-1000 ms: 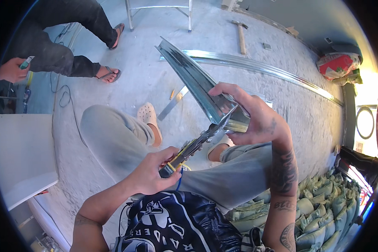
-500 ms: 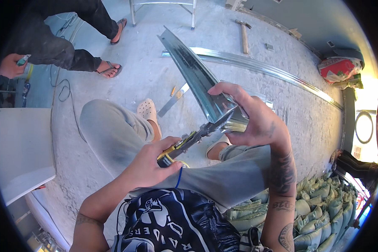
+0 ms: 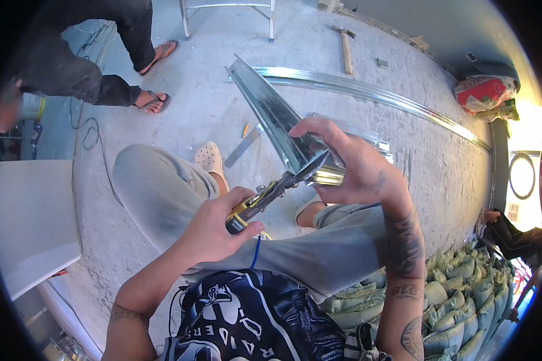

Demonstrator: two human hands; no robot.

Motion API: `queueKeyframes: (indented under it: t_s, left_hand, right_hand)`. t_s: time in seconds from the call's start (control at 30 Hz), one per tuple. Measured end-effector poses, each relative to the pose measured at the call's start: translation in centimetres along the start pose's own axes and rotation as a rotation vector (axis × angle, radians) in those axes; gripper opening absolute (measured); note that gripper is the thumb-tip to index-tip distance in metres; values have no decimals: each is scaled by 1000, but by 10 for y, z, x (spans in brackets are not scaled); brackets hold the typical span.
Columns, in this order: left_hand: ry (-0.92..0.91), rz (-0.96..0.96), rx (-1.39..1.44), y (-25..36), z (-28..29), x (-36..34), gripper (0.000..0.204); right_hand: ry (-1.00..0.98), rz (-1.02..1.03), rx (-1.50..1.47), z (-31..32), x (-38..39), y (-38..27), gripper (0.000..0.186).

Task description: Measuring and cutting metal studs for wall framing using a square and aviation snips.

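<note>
Yellow-handled tin snips (image 3: 265, 198) clenched in left hand (image 3: 220, 231), blades biting the near end of the long silvery sheet-metal channel (image 3: 283, 123); channel gripped by right hand (image 3: 355, 171) above the lap. Cutting step under way, seemingly; next squeeze probably demands blades kept square, channel steady.

Bare concrete floor (image 3: 180, 120), white panel (image 3: 27, 222) left, stacked sacks (image 3: 464, 289) right.

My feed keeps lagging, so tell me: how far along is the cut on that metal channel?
Done: the right hand grips the channel near its end, and the left hand has the snips at that end. In hand: the blades meet the channel's edge just below the right thumb. Left: no severed piece shows, and how deep the cut runs is hidden, so most of it looks undone.
</note>
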State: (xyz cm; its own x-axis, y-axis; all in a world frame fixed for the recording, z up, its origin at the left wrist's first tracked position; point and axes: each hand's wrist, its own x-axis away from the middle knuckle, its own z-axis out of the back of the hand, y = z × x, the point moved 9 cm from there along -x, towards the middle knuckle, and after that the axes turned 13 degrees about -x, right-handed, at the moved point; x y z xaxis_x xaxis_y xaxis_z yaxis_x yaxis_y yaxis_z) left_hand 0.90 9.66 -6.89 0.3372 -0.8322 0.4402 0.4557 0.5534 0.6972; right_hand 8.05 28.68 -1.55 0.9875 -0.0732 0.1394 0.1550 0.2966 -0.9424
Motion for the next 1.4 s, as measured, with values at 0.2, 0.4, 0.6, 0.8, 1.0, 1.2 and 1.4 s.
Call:
queueKeyframes:
  t_s: [0.2,0.4,0.6,0.8,1.0,1.2,1.4]
  left_hand:
    - [17,-78,19,-2,3,-1,35]
    - [-39,15,-63,-9,2,-9,35]
    - [-23,65,455,-78,-48,-12,38]
    - [-198,175,1536,-81,-84,-78,47]
    - [-413,381,1196,-137,-118,-90,38]
    - [-176,355,918,-94,-108,-93,66]
    - [-131,279,857,-99,-107,-95,65]
  right_hand:
    - [-12,60,9,-3,-2,-1,82]
    - [27,78,15,-1,-4,5,76]
    - [60,117,-55,14,1,8,72]
    - [-226,53,189,-86,6,34,69]
    - [-221,-38,197,-101,26,54,77]
    - [-69,-478,481,27,6,219,71]
    - [-89,-715,463,58,13,350,91]
